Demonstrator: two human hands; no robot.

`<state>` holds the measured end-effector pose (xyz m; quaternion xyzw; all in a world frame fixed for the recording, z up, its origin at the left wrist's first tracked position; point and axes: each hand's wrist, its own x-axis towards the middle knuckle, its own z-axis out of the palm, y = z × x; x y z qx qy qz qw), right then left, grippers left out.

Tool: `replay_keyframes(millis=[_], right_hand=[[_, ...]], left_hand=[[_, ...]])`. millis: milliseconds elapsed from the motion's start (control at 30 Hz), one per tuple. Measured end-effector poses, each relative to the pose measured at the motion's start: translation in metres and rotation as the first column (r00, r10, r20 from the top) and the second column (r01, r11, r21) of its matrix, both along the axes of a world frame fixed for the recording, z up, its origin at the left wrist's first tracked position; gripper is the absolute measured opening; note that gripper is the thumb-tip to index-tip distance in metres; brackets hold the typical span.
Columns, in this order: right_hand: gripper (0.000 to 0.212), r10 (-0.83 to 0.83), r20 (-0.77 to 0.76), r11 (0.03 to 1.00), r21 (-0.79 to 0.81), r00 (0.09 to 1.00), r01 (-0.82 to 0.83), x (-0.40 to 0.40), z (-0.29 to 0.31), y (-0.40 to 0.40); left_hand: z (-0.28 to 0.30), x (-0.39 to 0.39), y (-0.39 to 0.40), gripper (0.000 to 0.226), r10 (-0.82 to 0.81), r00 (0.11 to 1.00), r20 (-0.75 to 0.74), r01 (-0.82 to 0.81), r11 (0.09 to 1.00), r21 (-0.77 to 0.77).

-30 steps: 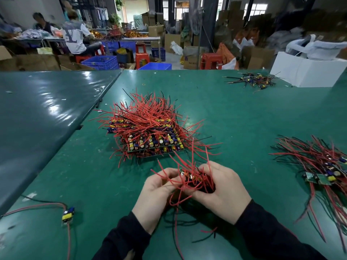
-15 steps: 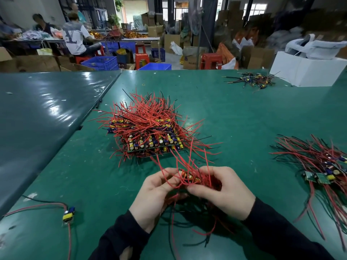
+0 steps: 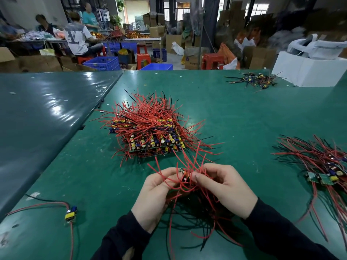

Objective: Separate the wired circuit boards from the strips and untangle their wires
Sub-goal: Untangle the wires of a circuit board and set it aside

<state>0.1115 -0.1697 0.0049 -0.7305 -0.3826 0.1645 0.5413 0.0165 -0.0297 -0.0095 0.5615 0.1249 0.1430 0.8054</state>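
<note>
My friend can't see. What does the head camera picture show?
Two hands, left hand and right hand, grip a tangled bundle of wired circuit boards above a green table. A big pile of boards lies behind, a smaller pile to the right, one single board at the left.

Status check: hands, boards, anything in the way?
Left hand and right hand grip one wired board strip. Its wires tangled. Big pile behind.

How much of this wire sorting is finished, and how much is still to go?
Done, it seems: a loose pile of separated boards at the right and a single board at the left. In hand: the left hand and right hand grip a tangled bunch. Left: the big stack of strips in the middle.
</note>
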Motion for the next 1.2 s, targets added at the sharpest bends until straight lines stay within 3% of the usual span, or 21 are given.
replay_keyframes(millis=[100,200,300,433,500,600,733,867,1067,1200], right_hand=[[0.045,-0.051,0.010,0.999,-0.007,0.999,0.051,0.003,0.000,-0.002],[0.027,-0.046,-0.200,0.999,0.018,0.979,0.050,0.006,0.004,-0.003],[0.019,0.066,-0.112,0.996,-0.054,0.992,-0.072,0.002,0.005,-0.003],[0.007,0.071,-0.173,0.997,0.011,0.982,-0.070,0.003,0.001,-0.004],[0.013,0.099,-0.169,0.995,0.012,0.981,-0.098,0.004,0.003,-0.006],[0.021,0.107,-0.131,0.994,-0.013,0.986,-0.109,0.004,0.000,-0.006],[0.012,0.028,-0.042,0.998,-0.049,0.999,-0.030,0.003,-0.003,-0.005],[0.030,0.040,0.069,0.996,-0.084,0.997,-0.034,0.001,-0.003,-0.006],[0.022,0.080,0.130,0.995,-0.067,0.988,-0.071,-0.002,0.006,-0.008],[0.025,0.083,0.263,0.996,-0.060,0.961,-0.070,-0.004,0.008,-0.009]], left_hand=[[-0.001,0.002,0.000,0.018,0.039,0.999,-0.018,-0.038,0.999,0.007],[0.000,0.002,0.002,0.020,0.030,0.999,-0.028,-0.032,0.997,-0.067],[-0.001,0.000,0.000,0.034,0.035,0.999,-0.039,-0.034,0.999,0.018],[0.001,-0.002,-0.001,0.040,0.057,0.998,-0.030,-0.056,0.997,0.058],[0.002,-0.002,-0.001,0.038,0.036,0.999,-0.012,-0.035,0.996,0.087],[0.001,-0.002,0.000,0.032,0.032,0.999,0.001,-0.032,0.992,0.123],[0.002,-0.002,-0.001,0.024,0.033,0.999,0.007,-0.034,0.995,0.098],[0.001,-0.001,0.001,0.015,0.040,0.999,-0.001,-0.040,0.996,0.081],[0.002,-0.003,-0.001,0.031,-0.002,0.999,0.037,-0.003,0.992,0.129],[0.002,-0.003,-0.002,0.029,-0.030,0.999,0.025,0.030,0.999,0.013]])
